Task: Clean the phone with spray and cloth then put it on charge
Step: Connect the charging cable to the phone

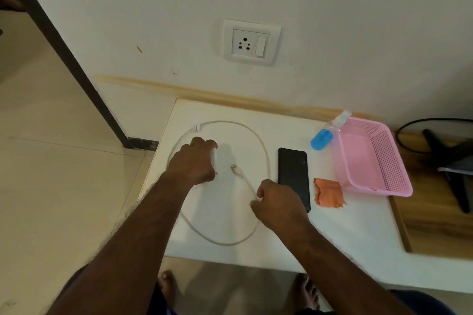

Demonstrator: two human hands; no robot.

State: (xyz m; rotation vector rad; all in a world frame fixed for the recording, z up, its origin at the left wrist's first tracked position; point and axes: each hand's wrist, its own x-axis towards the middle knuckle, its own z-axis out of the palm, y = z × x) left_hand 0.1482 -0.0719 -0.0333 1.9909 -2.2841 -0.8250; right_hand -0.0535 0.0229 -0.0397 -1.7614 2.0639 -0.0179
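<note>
At the table (332, 238), left hand (195, 161) grips the adapter (214, 158); right hand (275, 201) pinches the cable (265, 158), whose drag could nudge the phone (293, 171).

**No readable text**

Nothing can be read anywhere in the view. The only marking is a small red print on the near rim of the basket (374, 189), too small and blurred to tell as letters or numbers. The socket (251, 43), the phone (293, 174) and the bottle (325, 134) show no label, brand or number
</note>
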